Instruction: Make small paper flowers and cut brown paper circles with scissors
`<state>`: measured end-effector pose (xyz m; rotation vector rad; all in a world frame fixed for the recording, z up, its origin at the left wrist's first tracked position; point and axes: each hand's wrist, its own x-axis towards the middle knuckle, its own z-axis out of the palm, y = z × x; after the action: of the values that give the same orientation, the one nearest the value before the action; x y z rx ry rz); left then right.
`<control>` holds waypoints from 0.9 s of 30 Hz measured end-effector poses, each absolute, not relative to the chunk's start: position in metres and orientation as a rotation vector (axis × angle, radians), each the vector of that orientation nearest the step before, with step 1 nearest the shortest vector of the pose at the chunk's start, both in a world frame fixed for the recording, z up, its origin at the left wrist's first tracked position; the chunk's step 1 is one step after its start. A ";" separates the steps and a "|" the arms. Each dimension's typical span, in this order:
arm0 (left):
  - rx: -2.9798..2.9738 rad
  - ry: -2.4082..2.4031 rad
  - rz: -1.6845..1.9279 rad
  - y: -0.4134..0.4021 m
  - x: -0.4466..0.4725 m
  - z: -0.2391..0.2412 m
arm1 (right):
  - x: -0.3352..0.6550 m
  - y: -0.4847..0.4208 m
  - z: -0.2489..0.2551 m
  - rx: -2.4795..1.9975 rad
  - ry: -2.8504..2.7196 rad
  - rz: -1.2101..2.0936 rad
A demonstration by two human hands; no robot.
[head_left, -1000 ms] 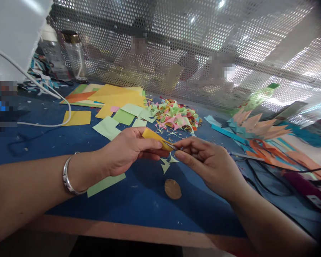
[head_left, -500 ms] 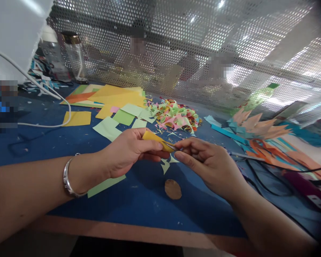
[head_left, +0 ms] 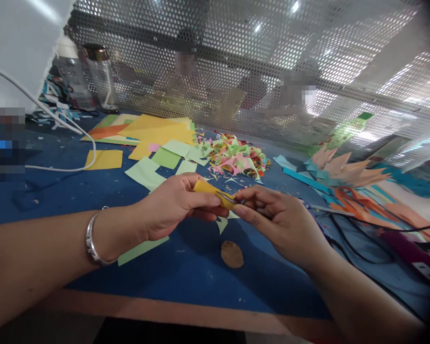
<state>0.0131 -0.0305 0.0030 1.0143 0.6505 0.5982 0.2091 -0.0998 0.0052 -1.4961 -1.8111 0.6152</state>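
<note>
My left hand (head_left: 177, 203) pinches a small piece of yellow paper (head_left: 202, 187) between thumb and fingers. Slim metal blades of small scissors (head_left: 227, 196) lie against the paper's right part. My right hand (head_left: 284, 227) is closed around the scissors, hiding their handles. Below the hands, a brown paper oval (head_left: 232, 254) rests on the blue table (head_left: 186, 282). Pale green scraps (head_left: 222, 224) lie just under the fingers, and a pale green strip (head_left: 143, 249) is partly covered by my left wrist.
Behind the hands is a heap of colourful paper cuttings (head_left: 236, 155). Yellow sheets (head_left: 157, 128) and green squares (head_left: 166, 157) lie left of it. Orange and blue paper shapes (head_left: 347, 167), black cables (head_left: 358, 251) and a purple power strip (head_left: 412, 255) are right. Bottles (head_left: 100, 79) stand by the perforated screen (head_left: 215, 57).
The scissor blades have shifted slightly on the yellow paper, and the paper has turned a little. Both hands stay in nearly the same place.
</note>
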 end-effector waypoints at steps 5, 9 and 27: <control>1.012 0.647 0.591 -0.028 0.012 0.002 | 0.211 -0.101 0.004 -1.488 -1.806 0.625; 1.001 0.656 0.587 -0.027 0.011 0.002 | 0.211 -0.101 0.005 -1.489 -1.804 0.631; 1.057 0.708 0.567 -0.025 0.007 0.004 | 0.213 -0.102 0.006 -1.489 -1.816 0.596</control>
<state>0.0070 -0.0249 0.0037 1.0573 0.7084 0.5671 0.2128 -0.1017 0.0057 -1.4891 -1.8156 0.5956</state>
